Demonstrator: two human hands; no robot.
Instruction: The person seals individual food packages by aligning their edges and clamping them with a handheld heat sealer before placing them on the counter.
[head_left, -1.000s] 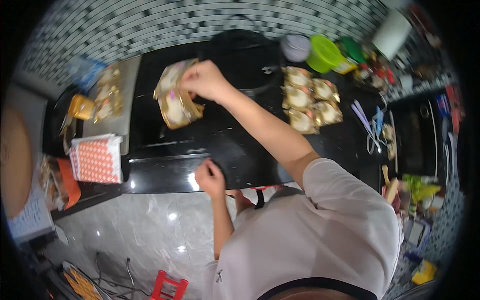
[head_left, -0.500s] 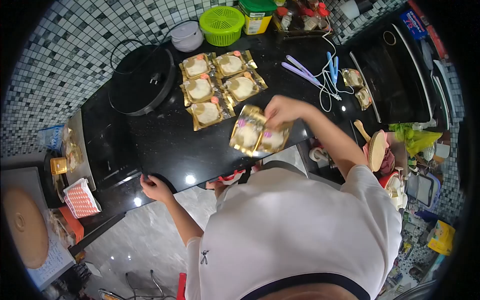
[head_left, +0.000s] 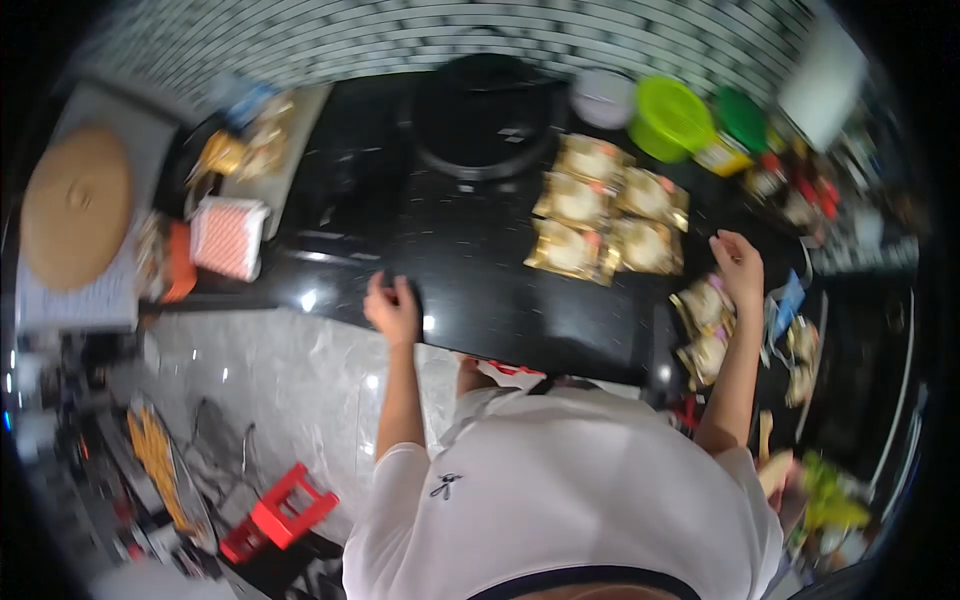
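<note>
My right hand [head_left: 740, 265] is above the counter's right part, fingers loosely bent and apart, with nothing seen in it. Just below it, partly behind the forearm, lie two gold packets with purple stickers [head_left: 704, 318], each holding a pale round item. Left of that hand, several gold packets with orange stickers [head_left: 580, 200] lie in two columns on the black counter [head_left: 470, 270]. At the counter's front edge is my left hand [head_left: 392, 308], its fingers apart and holding nothing. Motion blurs the whole view.
Behind the packets stand a round black appliance [head_left: 485, 115], a lime-green basket [head_left: 672, 118] and a green-lidded tub [head_left: 738, 120]. A blue clip-like tool [head_left: 788, 305] with a cord and more packets [head_left: 801, 350] lie at right. A red stool [head_left: 292, 505] stands on the floor.
My right hand has let go of the two purple-stickered packets, which now lie on the counter, and has moved off them. The view has turned to the left.
</note>
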